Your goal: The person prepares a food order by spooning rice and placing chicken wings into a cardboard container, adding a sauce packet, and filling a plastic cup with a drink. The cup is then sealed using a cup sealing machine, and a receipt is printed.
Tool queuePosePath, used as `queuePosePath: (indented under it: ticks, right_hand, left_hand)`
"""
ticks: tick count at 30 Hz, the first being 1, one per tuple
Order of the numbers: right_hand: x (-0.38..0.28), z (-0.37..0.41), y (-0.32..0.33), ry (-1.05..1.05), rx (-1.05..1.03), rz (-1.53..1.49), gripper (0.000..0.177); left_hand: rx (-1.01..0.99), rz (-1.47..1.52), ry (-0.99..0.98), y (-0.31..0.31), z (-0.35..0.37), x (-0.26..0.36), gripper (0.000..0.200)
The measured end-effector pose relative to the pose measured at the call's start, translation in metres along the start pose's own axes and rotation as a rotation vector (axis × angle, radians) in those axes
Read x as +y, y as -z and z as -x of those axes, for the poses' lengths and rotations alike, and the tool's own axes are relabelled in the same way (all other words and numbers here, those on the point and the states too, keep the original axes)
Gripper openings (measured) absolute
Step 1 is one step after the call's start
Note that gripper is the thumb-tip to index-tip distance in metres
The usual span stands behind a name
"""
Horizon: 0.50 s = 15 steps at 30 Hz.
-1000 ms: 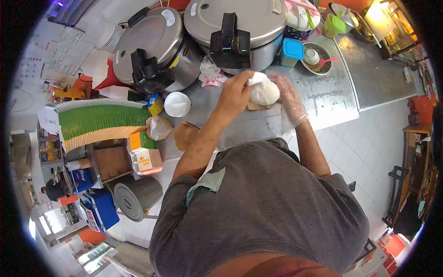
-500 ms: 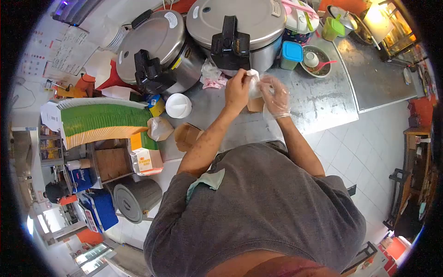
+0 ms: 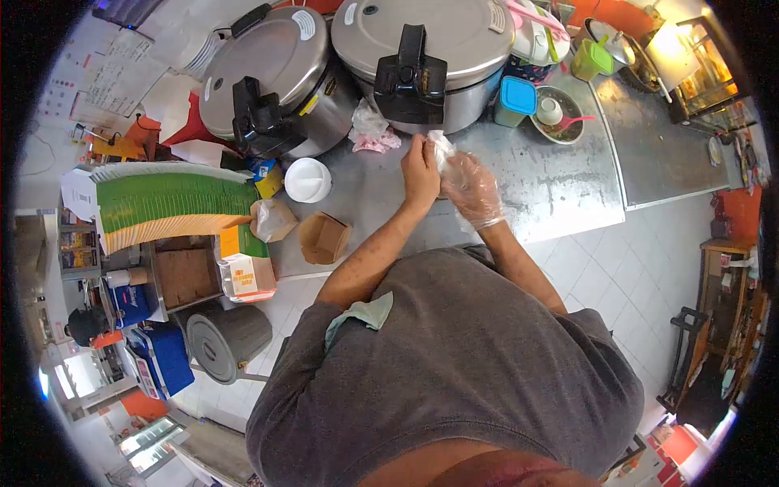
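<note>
My bare left hand [image 3: 420, 172] is closed, its fingertips pinching a white plastic bag [image 3: 439, 144]. My right hand [image 3: 474, 190], in a clear plastic glove, presses its bent fingers on the same bag from the other side. What the bag contains is hidden by my hands. They are above the steel counter [image 3: 535, 183], just in front of the larger lidded pot [image 3: 479, 93]. An open brown carton [image 3: 324, 239] stands left of my left forearm. Beyond it is another carton [image 3: 281, 221] with a whitish plastic bag inside.
A white round tub [image 3: 308, 180], a second large pot [image 3: 312, 122] and crumpled plastic [image 3: 371, 130] stand left. Right are a blue-lidded container [image 3: 517, 97] and a metal bowl [image 3: 578, 130] with a pink spoon. Stacked green cartons [image 3: 174, 197] line the left edge.
My right hand has turned inward and closed in toward my left hand at the bag. The brown carton below my hands is now mostly covered. The view has shifted slightly.
</note>
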State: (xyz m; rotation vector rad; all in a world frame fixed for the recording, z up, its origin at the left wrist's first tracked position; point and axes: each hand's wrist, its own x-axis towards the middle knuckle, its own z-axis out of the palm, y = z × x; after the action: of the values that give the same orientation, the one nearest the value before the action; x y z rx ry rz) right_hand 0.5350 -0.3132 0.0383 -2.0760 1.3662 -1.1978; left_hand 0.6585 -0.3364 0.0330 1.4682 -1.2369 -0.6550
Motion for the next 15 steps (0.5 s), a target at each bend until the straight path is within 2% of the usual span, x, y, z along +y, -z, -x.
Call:
queuePosePath:
  ticks: [2,3,6,10,12,13,15]
  right_hand:
    - [0.010,-0.004,-0.004,-0.036,-0.071,0.019,0.029]
    - [0.014,-0.007,-0.006,-0.071,-0.138,0.037,0.027]
    - [0.022,-0.015,-0.011,-0.027,-0.099,0.025,0.021]
    - [0.035,-0.027,-0.009,-0.114,-0.030,-0.167,0.019]
    - [0.059,-0.024,-0.018,-0.425,0.042,-0.296,0.020]
    - [0.070,-0.024,-0.015,-0.494,-0.048,-0.390,0.024]
    - [0.083,-0.023,-0.015,-0.497,-0.081,-0.425,0.021]
  left_hand:
    - [-0.004,-0.040,-0.160,-0.001,0.001,-0.001,0.016]
    - [-0.004,-0.040,-0.158,-0.002,0.002,-0.004,0.016]
    - [0.015,-0.081,-0.210,-0.004,0.002,-0.012,0.015]
    - [0.052,-0.062,-0.082,-0.007,0.000,-0.025,0.018]
    - [0.094,-0.004,-0.020,-0.009,0.000,-0.039,0.019]
    - [0.086,0.018,0.005,-0.009,0.000,-0.045,0.020]
    - [0.076,0.042,0.037,-0.011,0.001,-0.050,0.021]
